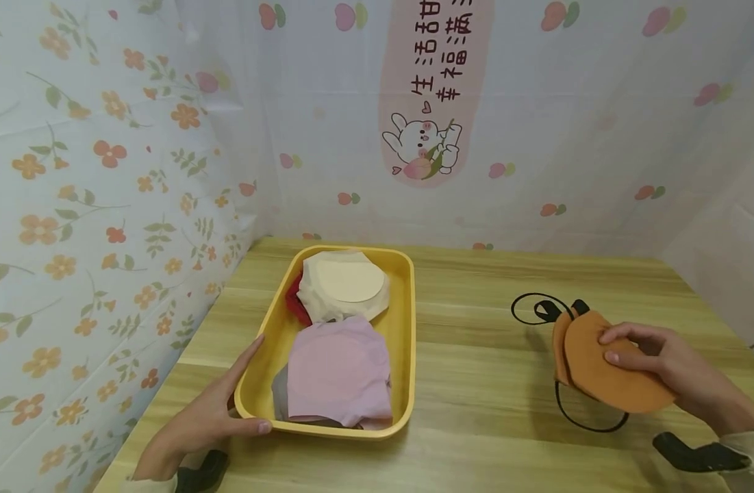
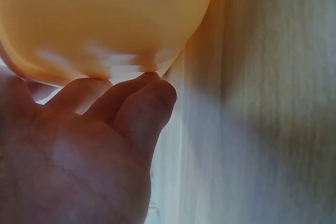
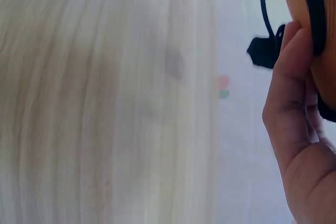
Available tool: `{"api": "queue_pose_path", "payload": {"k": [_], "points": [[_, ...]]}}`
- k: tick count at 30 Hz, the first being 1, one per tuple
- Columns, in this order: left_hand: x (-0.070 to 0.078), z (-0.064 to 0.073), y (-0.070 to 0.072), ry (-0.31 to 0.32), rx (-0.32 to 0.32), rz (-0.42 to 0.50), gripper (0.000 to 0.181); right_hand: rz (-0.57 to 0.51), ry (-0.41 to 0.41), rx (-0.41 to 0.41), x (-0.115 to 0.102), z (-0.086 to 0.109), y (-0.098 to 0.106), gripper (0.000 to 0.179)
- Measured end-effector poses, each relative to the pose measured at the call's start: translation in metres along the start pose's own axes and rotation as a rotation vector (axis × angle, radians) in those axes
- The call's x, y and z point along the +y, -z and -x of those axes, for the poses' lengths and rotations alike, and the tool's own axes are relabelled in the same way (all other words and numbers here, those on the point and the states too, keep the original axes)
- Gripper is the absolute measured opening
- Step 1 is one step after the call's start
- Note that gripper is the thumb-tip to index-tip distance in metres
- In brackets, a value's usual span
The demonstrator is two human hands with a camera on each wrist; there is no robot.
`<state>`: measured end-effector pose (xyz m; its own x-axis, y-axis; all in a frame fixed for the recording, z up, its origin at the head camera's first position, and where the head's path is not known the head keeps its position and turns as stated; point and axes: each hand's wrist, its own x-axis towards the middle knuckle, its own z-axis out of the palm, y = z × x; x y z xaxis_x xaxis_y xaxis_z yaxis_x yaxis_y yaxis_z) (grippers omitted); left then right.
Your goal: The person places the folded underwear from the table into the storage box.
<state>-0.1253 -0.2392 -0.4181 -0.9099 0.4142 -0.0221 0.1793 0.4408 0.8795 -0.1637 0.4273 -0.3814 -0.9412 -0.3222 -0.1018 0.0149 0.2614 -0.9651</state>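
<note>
My left hand [image 1: 207, 411] spans the near left corner of a yellow tray [image 1: 409, 342], its thumb along the front and its fingers against the left side. In the left wrist view the fingers touch the tray's outer wall. Inside the tray lie a cream cloth piece [image 1: 346, 281] and a pink cloth piece [image 1: 340, 370], with red [image 1: 296, 301] and grey cloth [image 1: 281, 394] partly hidden under them. On the right, my right hand [image 1: 660, 363] pinches an orange layered cloth piece [image 1: 605, 363], which has thin black cord loops [image 1: 589, 430] and small black tabs. Its exact kind is unclear.
The tray and the orange piece are over a wood-grain table [image 1: 469, 383]. Flowered cloth [image 1: 93, 226] hangs on the left, and a printed curtain [image 1: 327, 96] covers the back. A black strap [image 1: 700, 457] is near the right wrist.
</note>
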Motion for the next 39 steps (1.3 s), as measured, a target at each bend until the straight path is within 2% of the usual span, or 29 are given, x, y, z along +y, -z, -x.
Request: {"api": "queue_pose_path", "payload": {"k": [2, 8, 17, 22, 29, 39], "points": [[0.000, 0.000, 0.000, 0.008, 0.003, -0.011, 0.112, -0.047, 0.020, 0.011, 0.000, -0.002, -0.001, 0.036], [-0.002, 0.000, 0.000, -0.008, 0.013, -0.030, 0.112, -0.219, 0.032, -0.070, -0.004, -0.006, -0.008, 0.044], [-0.004, 0.001, 0.000, -0.019, 0.016, -0.042, 0.112, -0.320, 0.062, -0.161, -0.010, -0.014, -0.019, 0.051], [-0.004, 0.000, 0.000, -0.025, 0.027, -0.071, 0.113, -0.323, 0.076, -0.180, -0.014, -0.019, -0.028, 0.052], [-0.006, -0.002, 0.000, -0.035, 0.002, -0.004, 0.115, -0.274, 0.076, -0.161, -0.021, -0.023, -0.038, 0.052], [-0.005, -0.001, 0.001, -0.014, 0.001, -0.004, 0.113, -0.287, 0.083, -0.159, -0.035, -0.026, -0.056, 0.055]]}}
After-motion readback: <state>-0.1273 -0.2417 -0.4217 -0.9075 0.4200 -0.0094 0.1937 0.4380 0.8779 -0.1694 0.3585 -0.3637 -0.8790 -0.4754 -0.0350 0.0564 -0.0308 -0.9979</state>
